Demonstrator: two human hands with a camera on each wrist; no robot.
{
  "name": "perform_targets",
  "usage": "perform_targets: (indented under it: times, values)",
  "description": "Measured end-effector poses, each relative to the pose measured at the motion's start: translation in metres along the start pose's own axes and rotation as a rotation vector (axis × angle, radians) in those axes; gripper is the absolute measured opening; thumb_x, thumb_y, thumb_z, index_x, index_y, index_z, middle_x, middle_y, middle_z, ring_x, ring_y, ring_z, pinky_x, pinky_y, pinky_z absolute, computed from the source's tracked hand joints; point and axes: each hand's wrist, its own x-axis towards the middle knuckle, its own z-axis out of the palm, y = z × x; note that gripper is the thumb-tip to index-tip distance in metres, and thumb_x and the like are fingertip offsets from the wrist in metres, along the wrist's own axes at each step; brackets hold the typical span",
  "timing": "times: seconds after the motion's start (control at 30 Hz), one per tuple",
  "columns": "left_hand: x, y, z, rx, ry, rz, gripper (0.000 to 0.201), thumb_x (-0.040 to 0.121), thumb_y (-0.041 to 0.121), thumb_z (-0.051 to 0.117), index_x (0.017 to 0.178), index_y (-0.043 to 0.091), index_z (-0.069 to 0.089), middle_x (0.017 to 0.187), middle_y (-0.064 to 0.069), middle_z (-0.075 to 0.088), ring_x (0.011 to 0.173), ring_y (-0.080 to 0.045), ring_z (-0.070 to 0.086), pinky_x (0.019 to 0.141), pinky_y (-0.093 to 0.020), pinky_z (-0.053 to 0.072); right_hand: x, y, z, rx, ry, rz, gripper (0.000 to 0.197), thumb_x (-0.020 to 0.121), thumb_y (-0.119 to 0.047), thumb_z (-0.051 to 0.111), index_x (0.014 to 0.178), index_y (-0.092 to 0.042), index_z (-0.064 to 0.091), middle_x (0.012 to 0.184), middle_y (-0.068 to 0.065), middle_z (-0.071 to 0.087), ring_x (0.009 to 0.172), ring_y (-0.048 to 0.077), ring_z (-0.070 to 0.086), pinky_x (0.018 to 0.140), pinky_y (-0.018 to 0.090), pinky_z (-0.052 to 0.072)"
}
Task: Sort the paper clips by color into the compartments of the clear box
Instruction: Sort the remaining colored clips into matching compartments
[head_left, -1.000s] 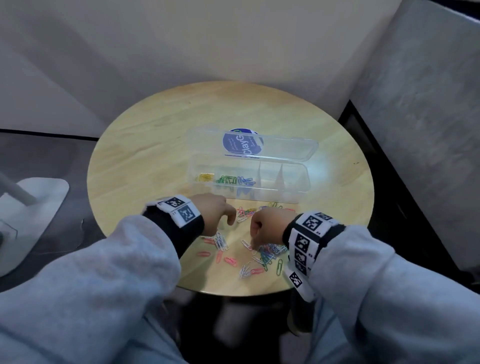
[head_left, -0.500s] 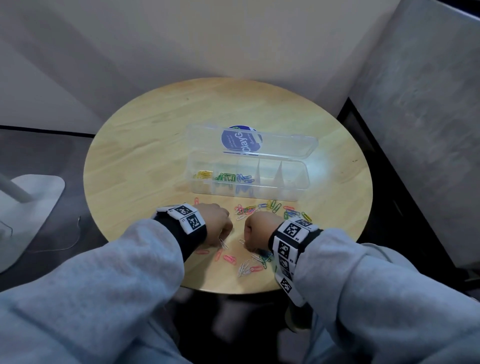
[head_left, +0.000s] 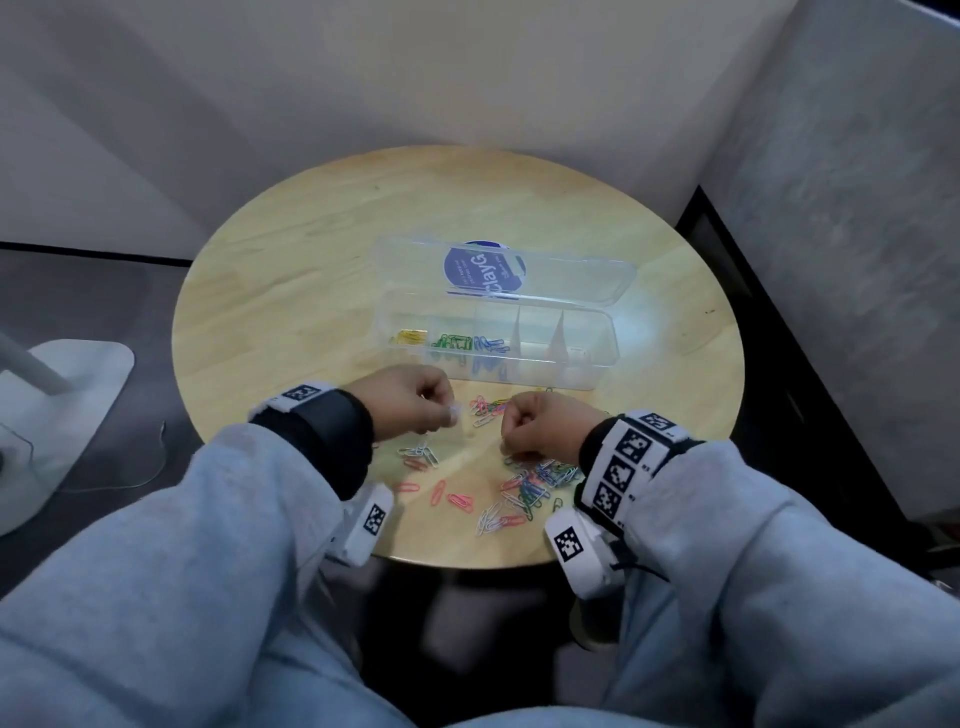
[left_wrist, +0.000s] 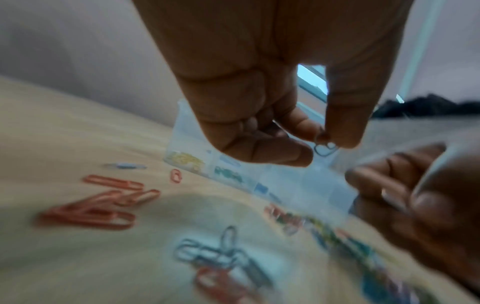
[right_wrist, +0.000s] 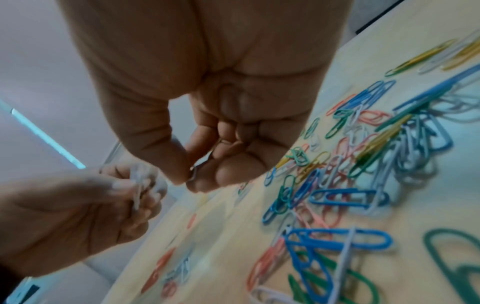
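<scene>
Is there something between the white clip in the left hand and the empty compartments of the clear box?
Nothing visible. The left hand pinches a white clip just in front of the clear box, whose lid lies open behind it.

left hand (head_left: 402, 402) lifted, now pinching white clip (head_left: 453, 412)

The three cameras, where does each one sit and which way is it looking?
Head: above, looking down at the round table, clear box, both sleeves and hands.
Left wrist: along the left hand, which pinches a pale paper clip, toward the box.
Right wrist: along the right hand over the loose clips.
Both wrist views show the other hand.
</scene>
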Motion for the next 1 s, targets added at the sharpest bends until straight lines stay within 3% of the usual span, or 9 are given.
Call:
perform_targets:
  times: [0.1, 0.17, 0.3, 0.43, 0.57, 0.67, 0.77, 0.9, 1.0]
  values:
    - [-0.004, 0.006, -0.004, -0.582, 0.092, -0.087, 0.029, 0.088, -0.007, 0.045, 0.068, 0.014, 0.044, 0.063, -0.006, 0.050, 0.039, -0.007, 0.052, 0.038, -0.013, 0.040, -0.001, 0.002, -0.002, 0.222, -0.050, 0.033, 0.029, 0.088, 0.010, 0.041, 0.074, -0.012, 0.054, 0.064, 0.006, 0.050, 0.043, 0.009, 0.053, 0.046, 0.018, 0.047]
    - [-0.007, 0.008, -0.006, -0.811, 0.108, -0.128, 0.024, 0.081, -0.004, 0.044, 0.066, 0.015, 0.041, 0.057, -0.006, 0.049, 0.035, -0.009, 0.048, 0.033, -0.011, 0.033, -0.002, 0.003, -0.003, 0.298, -0.087, 0.062, 0.034, 0.090, 0.009, 0.032, 0.073, -0.010, 0.055, 0.065, 0.008, 0.047, 0.043, 0.011, 0.050, 0.046, 0.022, 0.043]
    - [-0.013, 0.009, -0.005, -1.049, 0.043, -0.177, 0.025, 0.081, 0.002, 0.032, 0.062, 0.015, 0.040, 0.048, -0.003, 0.050, 0.034, -0.009, 0.043, 0.032, -0.009, 0.029, -0.007, 0.002, -0.003, 0.378, -0.102, 0.123, 0.035, 0.084, 0.012, 0.025, 0.069, -0.009, 0.048, 0.064, 0.009, 0.043, 0.047, 0.016, 0.051, 0.041, 0.022, 0.041]
    - [-0.016, 0.011, -0.002, -1.174, 0.026, -0.157, 0.011, 0.058, 0.003, 0.037, 0.058, 0.011, 0.045, 0.049, -0.005, 0.051, 0.036, -0.012, 0.044, 0.033, -0.008, 0.031, -0.010, -0.001, 0.001, 0.317, -0.122, 0.108, 0.034, 0.086, 0.011, 0.025, 0.068, -0.010, 0.045, 0.065, 0.008, 0.045, 0.055, 0.017, 0.051, 0.040, 0.021, 0.039]
    - [-0.015, 0.009, 0.000, -1.183, 0.047, -0.163, 0.019, 0.055, 0.005, 0.038, 0.056, 0.007, 0.057, 0.050, -0.008, 0.055, 0.037, -0.013, 0.047, 0.033, -0.010, 0.035, -0.014, -0.003, 0.006, -0.040, -0.155, 0.002, 0.024, 0.086, 0.004, 0.046, 0.073, -0.015, 0.050, 0.066, 0.000, 0.053, 0.055, 0.009, 0.054, 0.046, 0.020, 0.039]
    - [-0.013, 0.006, 0.001, -1.151, 0.068, -0.200, 0.024, 0.066, 0.002, 0.037, 0.071, 0.003, 0.060, 0.053, -0.007, 0.058, 0.038, -0.012, 0.050, 0.036, -0.011, 0.039, -0.018, -0.005, 0.009, -0.478, -0.124, -0.066, 0.014, 0.081, -0.009, 0.058, 0.078, -0.022, 0.058, 0.064, -0.011, 0.052, 0.055, 0.004, 0.047, 0.052, 0.019, 0.038]
    - [-0.010, 0.001, 0.002, -1.051, 0.100, -0.231, 0.028, 0.085, 0.006, 0.033, 0.080, 0.006, 0.061, 0.055, -0.001, 0.050, 0.041, -0.008, 0.045, 0.037, -0.013, 0.036, -0.020, -0.002, 0.017, -0.650, -0.142, -0.076, 0.015, 0.073, -0.016, 0.069, 0.079, -0.028, 0.060, 0.068, -0.011, 0.047, 0.061, 0.007, 0.046, 0.058, 0.024, 0.040]
    - [-0.007, -0.004, 0.004, -0.811, 0.145, -0.283, 0.015, 0.088, 0.011, 0.044, 0.078, 0.014, 0.055, 0.057, 0.005, 0.032, 0.038, -0.004, 0.030, 0.036, -0.013, 0.024, -0.016, 0.002, 0.029, -0.856, -0.247, -0.162, 0.032, 0.072, -0.029, 0.075, 0.100, -0.025, 0.060, 0.085, -0.007, 0.048, 0.080, 0.015, 0.048, 0.076, 0.031, 0.046]
    - [-0.005, -0.010, 0.001, -0.601, 0.165, -0.319, 0.017, 0.089, 0.009, 0.048, 0.073, 0.015, 0.046, 0.061, 0.002, 0.029, 0.047, -0.009, 0.025, 0.041, -0.018, 0.021, -0.013, 0.002, 0.036, -1.010, -0.279, -0.224, 0.036, 0.075, -0.031, 0.073, 0.107, -0.024, 0.058, 0.095, -0.003, 0.049, 0.085, 0.020, 0.050, 0.073, 0.029, 0.043]
